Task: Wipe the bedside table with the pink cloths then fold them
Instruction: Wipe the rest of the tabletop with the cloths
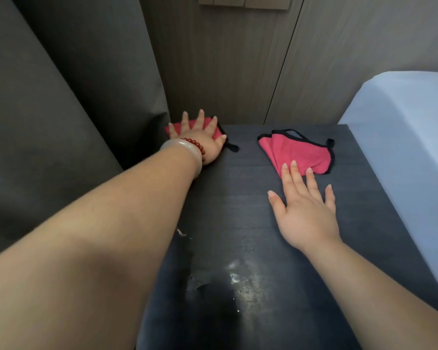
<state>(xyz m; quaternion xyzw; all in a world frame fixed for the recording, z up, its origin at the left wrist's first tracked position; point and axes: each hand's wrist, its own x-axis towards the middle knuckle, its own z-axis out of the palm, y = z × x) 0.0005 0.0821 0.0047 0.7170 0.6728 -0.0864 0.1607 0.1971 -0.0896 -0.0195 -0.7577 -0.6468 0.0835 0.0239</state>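
Dim, soft indoor light; glare on the table [248, 281]; wide-angle stretch.

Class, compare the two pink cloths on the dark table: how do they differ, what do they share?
The left cloth is mostly covered by the left hand, spread flat on it; the right cloth lies exposed, with only fingertips of the right hand on its near edge. The left cloth sits at the far left corner of the table; the right cloth lies nearer the bed. Both are pink with black trim.

Curtain [61, 109], wall [225, 66], bed [410, 137]
The dark grey curtain fills the left; a switch plate [243, 2] sits top centre on the panelled wall; the white bed lies at right.
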